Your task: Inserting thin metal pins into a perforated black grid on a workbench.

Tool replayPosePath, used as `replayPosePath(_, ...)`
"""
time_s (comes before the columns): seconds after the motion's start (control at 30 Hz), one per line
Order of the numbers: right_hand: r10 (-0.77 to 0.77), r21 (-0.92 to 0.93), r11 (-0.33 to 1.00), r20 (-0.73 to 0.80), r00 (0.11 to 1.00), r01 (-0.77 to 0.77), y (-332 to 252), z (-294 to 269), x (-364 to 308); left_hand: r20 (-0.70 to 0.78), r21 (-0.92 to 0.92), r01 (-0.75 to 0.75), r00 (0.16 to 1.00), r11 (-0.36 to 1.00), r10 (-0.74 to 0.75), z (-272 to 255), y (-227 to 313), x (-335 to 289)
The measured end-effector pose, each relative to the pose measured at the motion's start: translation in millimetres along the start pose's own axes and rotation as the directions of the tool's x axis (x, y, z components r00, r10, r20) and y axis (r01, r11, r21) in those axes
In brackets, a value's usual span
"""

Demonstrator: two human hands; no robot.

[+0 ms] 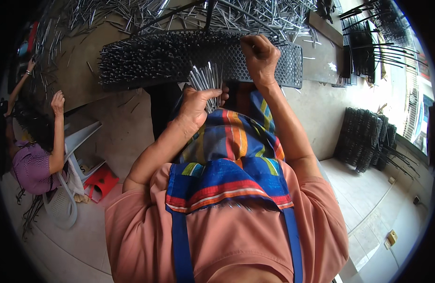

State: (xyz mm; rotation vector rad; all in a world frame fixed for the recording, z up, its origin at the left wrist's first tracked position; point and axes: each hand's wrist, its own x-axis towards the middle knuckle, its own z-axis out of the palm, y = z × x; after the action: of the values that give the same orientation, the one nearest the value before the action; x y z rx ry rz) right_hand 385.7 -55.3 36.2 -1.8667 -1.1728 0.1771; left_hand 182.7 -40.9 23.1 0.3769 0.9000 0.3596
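Note:
My left hand (195, 106) is wrapped round a bundle of thin silvery metal rods (205, 76), which fan out upward in front of my lap. Just beyond it lies a long dark perforated rack (286, 63), slightly curved in this view. Dark-tipped rods (137, 59) stand packed in its holes from the left end to about the middle, while the holes toward the right show bare. Over that right part is my right hand (261, 57), its fingers curled together in a pinch. Whatever they may hold is hidden.
Loose metal rods (260, 19) lie heaped across the table behind the rack. At the left a co-worker in a purple top (33, 165) sits on a plastic chair (62, 205), near a red container (102, 183). Stacked black racks (361, 139) stand on the floor at right.

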Motion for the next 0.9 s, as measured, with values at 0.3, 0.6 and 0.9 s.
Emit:
replayPosePath(0.3, 0.405, 0.114, 0.783, 0.653, 0.64, -0.611, -35.9, -22.5, -13.5, 0.141, -0.01, -0.007, 0.99, 1.0, 0.009, 17.9, 8.0, -7.1)
replayPosePath(0.6, 0.522, 0.587, 0.611, 0.205, 0.828, -0.531, -20.0, -20.4, -16.1, -0.057, 0.036, 0.008, 0.998, 0.999, -0.006, 12.3, 0.8, 5.7)
replayPosePath(0.9, 0.113, 0.467, 0.884, -0.163, 0.98, -0.024, 7.6, -4.5, 2.5, -0.056, 0.11, 0.033, 0.998, 0.993, -0.027, 11.9, -1.3, -1.9)
